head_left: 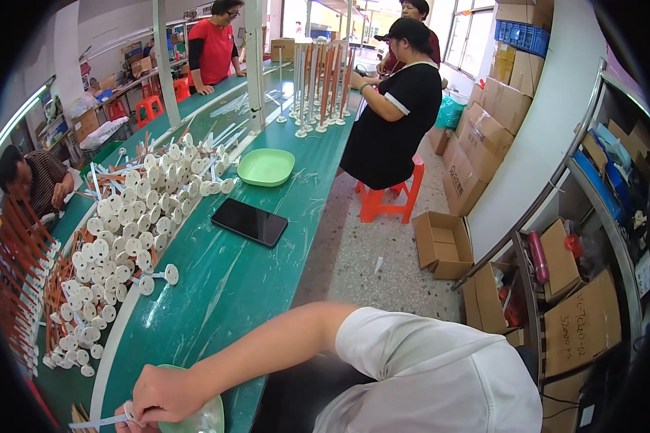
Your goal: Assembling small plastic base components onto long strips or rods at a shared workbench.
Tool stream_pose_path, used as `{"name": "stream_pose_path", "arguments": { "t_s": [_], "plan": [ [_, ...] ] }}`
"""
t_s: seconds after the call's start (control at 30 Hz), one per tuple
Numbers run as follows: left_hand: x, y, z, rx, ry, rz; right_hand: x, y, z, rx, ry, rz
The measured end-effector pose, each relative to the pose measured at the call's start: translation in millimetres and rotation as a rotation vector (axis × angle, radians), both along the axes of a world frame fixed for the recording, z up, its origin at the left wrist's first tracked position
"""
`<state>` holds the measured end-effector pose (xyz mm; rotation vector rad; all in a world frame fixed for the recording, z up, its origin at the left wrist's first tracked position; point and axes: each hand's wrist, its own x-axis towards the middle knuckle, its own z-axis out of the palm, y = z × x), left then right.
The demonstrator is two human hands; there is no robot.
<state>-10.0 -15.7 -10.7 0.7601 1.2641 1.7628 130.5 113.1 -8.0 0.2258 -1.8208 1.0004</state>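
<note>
At the lower left edge my right hand (167, 393) is closed, its fingers pinching the round white base of a rod (97, 423) with a pale flat stem. The stem points left. Just below, only a few fingers of my left hand (128, 427) show, curled around the same rod near its base; the rest is cut off by the picture's edge. Under my right wrist sits a light green bowl (213, 417) with small clear pieces in it, partly covered by my forearm.
Many white disc-ended rods (137, 209) lie heaped along the left of the green table (217, 289). A black phone (250, 221) and another green bowl (266, 167) lie ahead. Upright rods (321, 86) stand farther off. Co-workers sit and stand around; cartons (440, 245) and shelves are right.
</note>
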Motion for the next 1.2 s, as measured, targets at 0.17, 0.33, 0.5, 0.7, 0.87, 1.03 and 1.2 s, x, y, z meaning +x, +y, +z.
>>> {"name": "stream_pose_path", "arguments": {
  "t_s": [0.17,0.33,0.5,0.7,0.87,1.03,1.2],
  "plan": [
    [-4.5,4.7,-12.8,0.059,0.038,0.053,2.0,-2.5,-0.3,0.002,0.034,-0.102],
    [6.2,7.6,-9.3,0.05,0.022,0.159,2.2,-1.8,-2.3,0.044,0.077,-0.117],
    [16.3,10.6,-2.9,0.015,0.026,0.204,-1.6,1.8,-6.7,0.159,0.093,-0.177],
    [15.2,11.6,-6.0,-0.013,0.165,0.23,-3.1,-1.4,-5.1,0.148,0.105,-0.183],
    [10.1,11.1,1.8,-0.09,0.375,0.242,-6.2,5.1,-5.0,0.144,0.095,-0.162],
    [-55.2,-9.9,37.4,-0.229,0.848,0.23,-0.6,17.1,-4.4,0.228,0.082,-0.225],
    [62.1,9.0,187.0,-0.816,1.183,0.188,-1.1,31.8,-10.8,0.278,0.074,-0.292]
  ]
}}
